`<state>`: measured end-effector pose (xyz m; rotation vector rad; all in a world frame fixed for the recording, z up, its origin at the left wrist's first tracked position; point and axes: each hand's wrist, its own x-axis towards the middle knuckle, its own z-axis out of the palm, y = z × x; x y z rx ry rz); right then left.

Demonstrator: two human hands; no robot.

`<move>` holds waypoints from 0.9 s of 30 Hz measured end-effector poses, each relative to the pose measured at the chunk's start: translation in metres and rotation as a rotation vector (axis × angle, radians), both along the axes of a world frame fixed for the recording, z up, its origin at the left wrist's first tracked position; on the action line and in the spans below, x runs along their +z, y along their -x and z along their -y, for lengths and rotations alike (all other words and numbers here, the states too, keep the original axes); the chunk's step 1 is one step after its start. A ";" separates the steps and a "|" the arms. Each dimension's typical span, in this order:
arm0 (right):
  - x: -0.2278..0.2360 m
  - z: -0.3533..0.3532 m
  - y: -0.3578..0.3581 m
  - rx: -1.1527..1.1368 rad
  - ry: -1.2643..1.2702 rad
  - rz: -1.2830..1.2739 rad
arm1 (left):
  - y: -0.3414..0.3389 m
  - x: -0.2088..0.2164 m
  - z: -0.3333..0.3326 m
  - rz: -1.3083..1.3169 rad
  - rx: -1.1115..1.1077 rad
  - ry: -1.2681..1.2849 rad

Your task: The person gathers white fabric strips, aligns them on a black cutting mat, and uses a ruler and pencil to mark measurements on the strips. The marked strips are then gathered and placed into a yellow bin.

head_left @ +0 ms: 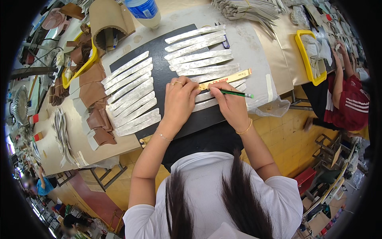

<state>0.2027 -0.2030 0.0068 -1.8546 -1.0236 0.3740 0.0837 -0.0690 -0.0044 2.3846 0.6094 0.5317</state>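
My left hand [179, 97] is closed at the near end of a short yellow ruler [234, 76], its fingers pressed down there. A green pencil [236, 93] is gripped in my right hand [230, 104], close beside the ruler, its rear end pointing right; its tip is hidden by my fingers. Under both hands lie long whitish strips [205, 104] on a black mat [159, 55]. More strips are laid out in a slanting column at the left [133, 89] and in another at the upper middle [195, 42].
Brown leather pieces [91, 89] and a yellow basket [95, 55] are on the left. A bottle [145, 14] and a curved tan block [105, 24] stand at the back. Strip bundles [248, 10] lie at the far right. Another person [346, 97] sits beyond a second yellow basket [304, 51].
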 end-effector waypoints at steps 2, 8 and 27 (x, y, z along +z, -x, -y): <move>0.003 -0.004 -0.002 0.018 0.049 0.061 | -0.001 0.001 0.000 -0.008 0.003 0.004; 0.008 -0.010 0.000 0.030 0.133 0.250 | -0.002 0.003 0.000 -0.042 0.013 0.000; 0.018 -0.004 -0.023 -0.116 -0.156 -0.068 | 0.002 0.008 -0.011 0.051 0.038 -0.044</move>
